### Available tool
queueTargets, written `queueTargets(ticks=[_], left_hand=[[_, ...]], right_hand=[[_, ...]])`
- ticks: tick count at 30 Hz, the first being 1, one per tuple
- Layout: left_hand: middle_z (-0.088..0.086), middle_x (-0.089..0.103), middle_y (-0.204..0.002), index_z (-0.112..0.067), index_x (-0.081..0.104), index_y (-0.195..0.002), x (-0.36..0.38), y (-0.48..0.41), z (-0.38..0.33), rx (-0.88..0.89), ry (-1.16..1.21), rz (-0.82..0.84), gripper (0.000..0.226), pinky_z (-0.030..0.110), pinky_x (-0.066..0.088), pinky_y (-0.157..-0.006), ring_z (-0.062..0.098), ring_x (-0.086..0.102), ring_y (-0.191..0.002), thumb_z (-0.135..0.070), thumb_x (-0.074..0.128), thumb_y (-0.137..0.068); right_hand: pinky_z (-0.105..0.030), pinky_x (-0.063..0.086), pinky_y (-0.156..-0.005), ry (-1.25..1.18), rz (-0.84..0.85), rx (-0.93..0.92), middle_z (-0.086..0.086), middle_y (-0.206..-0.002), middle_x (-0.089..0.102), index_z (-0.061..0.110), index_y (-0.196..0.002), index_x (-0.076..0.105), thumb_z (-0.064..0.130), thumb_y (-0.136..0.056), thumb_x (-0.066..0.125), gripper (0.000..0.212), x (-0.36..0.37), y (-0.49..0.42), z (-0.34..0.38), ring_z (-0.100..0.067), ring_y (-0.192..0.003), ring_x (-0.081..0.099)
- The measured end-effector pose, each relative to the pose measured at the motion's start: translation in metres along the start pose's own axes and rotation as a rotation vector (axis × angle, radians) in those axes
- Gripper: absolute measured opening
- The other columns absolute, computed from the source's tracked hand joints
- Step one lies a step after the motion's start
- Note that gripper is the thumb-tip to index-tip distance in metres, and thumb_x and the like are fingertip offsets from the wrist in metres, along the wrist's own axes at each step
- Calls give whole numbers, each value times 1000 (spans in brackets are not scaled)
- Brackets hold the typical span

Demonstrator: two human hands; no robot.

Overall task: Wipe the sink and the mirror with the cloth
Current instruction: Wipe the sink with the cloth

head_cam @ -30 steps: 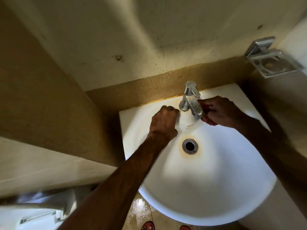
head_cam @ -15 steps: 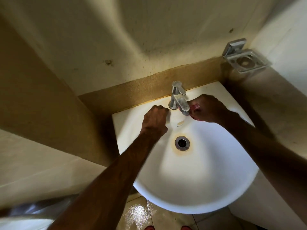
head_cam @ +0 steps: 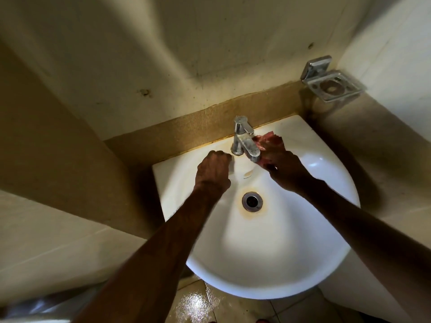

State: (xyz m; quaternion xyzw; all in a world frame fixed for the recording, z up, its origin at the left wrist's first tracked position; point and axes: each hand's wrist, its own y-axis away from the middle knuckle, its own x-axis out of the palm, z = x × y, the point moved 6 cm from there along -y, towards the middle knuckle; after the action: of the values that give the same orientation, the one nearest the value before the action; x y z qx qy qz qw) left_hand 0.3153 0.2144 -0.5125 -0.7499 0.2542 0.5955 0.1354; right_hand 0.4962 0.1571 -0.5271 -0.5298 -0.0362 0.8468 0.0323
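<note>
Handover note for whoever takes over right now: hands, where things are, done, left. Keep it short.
Left hand: fingers curled, knuckles on the back ledge of the white ceramic corner sink, left of the chrome single-lever tap; nothing visible in it.
Right hand: holds the reddish crumpled cloth against the right side of the tap's spout.
Done: wiping is at the tap; how much of the basin is wiped cannot be told.
Left: a brownish ring shows around the round metal drain; the mirror is out of view, probably yet to do.
</note>
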Motion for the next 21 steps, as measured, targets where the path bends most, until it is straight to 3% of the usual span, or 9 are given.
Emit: queueTargets(ticks=[4,6,7,9,11,16,18,20,21], left_hand=[[4,60,-134,-16,59,-134,-1,0,-1,3,-5,6,58,38,51,-101,25,52,-125,-11,76,-78],[3,60,-134,-17,59,-135,0,1,-1,2,-1,-3,59,37,51,-100,24,52,-125,-10,75,-78],[3,60,-135,-17,58,-135,0,1,-1,3,-2,-2,60,36,51,-100,24,52,-126,-10,75,-78],[3,59,-135,-17,58,-136,0,2,-2,9,2,8,60,36,51,-100,24,52,-126,-10,75,-79],[3,59,-135,-17,58,-136,0,0,0,15,5,15,60,36,51,-100,24,52,-125,-10,75,-79],[1,62,-130,-19,62,-130,4,0,3,24,16,-27,54,36,53,-96,23,54,-122,-11,75,-78],[-1,66,-118,-22,67,-117,3,-1,3,25,32,-60,44,34,53,-84,23,58,-114,-10,74,-76],[1,68,-106,-21,70,-104,-1,-2,3,52,27,-58,31,30,46,-72,25,62,-105,-13,71,-74],[2,69,-102,-20,71,-101,-4,-3,4,72,37,-46,27,27,41,-70,26,63,-101,-16,70,-74]], right_hand=[[-26,43,-103,98,58,-12,-9,-150,53,19,-146,55,38,-104,43,47,-8,-21,-9,-27,-134,55],[-32,46,-105,108,15,69,-12,-148,54,19,-145,56,46,-100,28,59,-9,-32,-8,-30,-133,54],[-39,50,-103,94,-29,108,-16,-145,56,15,-142,58,42,-97,29,60,-10,-30,-3,-34,-129,56],[-48,57,-94,74,-139,92,-24,-135,61,4,-134,62,19,-95,49,44,-9,-16,14,-44,-118,61],[-45,60,-85,43,-192,39,-24,-129,66,3,-131,64,-5,-87,67,45,2,5,15,-47,-110,67],[-44,62,-85,6,-151,34,-4,-140,64,30,-133,66,-7,-81,71,64,26,29,5,-40,-110,70],[-47,59,-93,-41,-195,-94,2,-145,60,28,-132,66,-14,-76,67,70,29,38,31,-38,-123,64],[-54,43,-113,-85,-198,-208,1,-150,54,21,-133,66,-13,-70,60,72,40,44,58,-32,-142,49],[-58,39,-116,-80,-183,-185,-2,-152,52,18,-135,66,-11,-69,60,73,47,43,65,-28,-147,42]])
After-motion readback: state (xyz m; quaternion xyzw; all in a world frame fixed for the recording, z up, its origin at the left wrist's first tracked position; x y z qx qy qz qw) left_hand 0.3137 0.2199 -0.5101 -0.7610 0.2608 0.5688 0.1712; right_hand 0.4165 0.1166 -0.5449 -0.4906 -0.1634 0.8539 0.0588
